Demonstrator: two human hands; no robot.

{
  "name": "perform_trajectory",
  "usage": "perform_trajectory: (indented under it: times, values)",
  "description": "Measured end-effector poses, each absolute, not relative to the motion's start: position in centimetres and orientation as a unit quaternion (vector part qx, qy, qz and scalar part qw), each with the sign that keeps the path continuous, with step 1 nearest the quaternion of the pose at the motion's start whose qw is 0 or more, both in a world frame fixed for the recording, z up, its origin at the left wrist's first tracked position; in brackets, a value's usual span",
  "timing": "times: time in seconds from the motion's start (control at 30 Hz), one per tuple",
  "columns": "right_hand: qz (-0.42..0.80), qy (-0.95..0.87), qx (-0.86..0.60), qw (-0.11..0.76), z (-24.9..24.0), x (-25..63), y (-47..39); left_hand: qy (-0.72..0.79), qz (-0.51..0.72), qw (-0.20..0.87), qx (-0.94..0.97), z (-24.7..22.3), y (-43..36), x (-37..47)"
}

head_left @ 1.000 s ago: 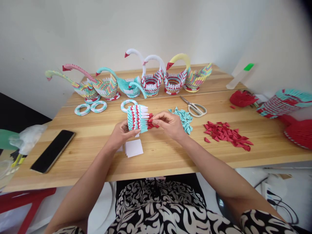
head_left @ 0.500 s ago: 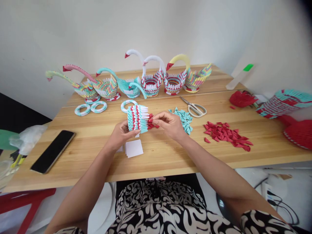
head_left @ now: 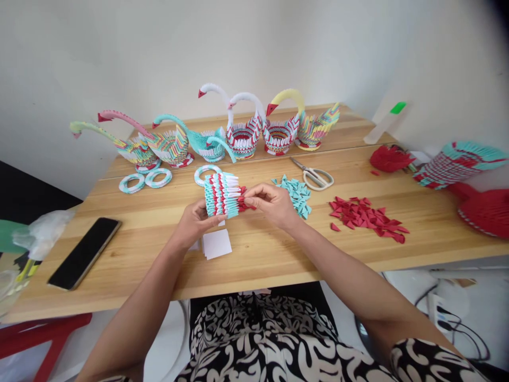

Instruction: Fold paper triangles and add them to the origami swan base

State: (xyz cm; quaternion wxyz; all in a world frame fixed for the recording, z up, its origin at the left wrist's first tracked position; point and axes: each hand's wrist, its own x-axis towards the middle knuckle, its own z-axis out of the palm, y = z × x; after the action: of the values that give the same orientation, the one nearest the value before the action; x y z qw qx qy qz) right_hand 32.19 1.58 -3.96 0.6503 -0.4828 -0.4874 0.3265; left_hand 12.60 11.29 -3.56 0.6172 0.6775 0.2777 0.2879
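My left hand (head_left: 193,223) is wrapped round a cylinder of folded paper pieces (head_left: 222,195), banded in turquoise, red and white and lying on its side above the table. At the cylinder's right end, my right hand (head_left: 270,204) pinches something small at the fingertips, beside red paper pieces (head_left: 243,200); it looks like a red piece but is partly hidden. Just right of that hand lies a pile of turquoise triangles (head_left: 298,195). Farther right is a pile of red triangles (head_left: 366,216). White paper squares (head_left: 217,244) lie below the cylinder.
Several paper swans (head_left: 243,139) line the back of the wooden table (head_left: 266,265). Scissors (head_left: 317,178) lie behind the turquoise pile. Paper rings (head_left: 158,178) and a phone (head_left: 85,253) are at left. Red paper models (head_left: 487,212) and a woven-looking paper piece (head_left: 457,165) stand at right.
The whole view has shifted slightly, so most things appear a little farther left. Both hands keep nearly the same hold at the cylinder.
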Motion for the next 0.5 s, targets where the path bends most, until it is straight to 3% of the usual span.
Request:
perform_trajectory:
  times: [0.5]
  values:
    - [0.355, -0.479, -0.473, 0.649, -3.60, 32.10, 1.42, 0.246, 0.307, 0.618, 0.681, -3.44, 11.17, 13.20]
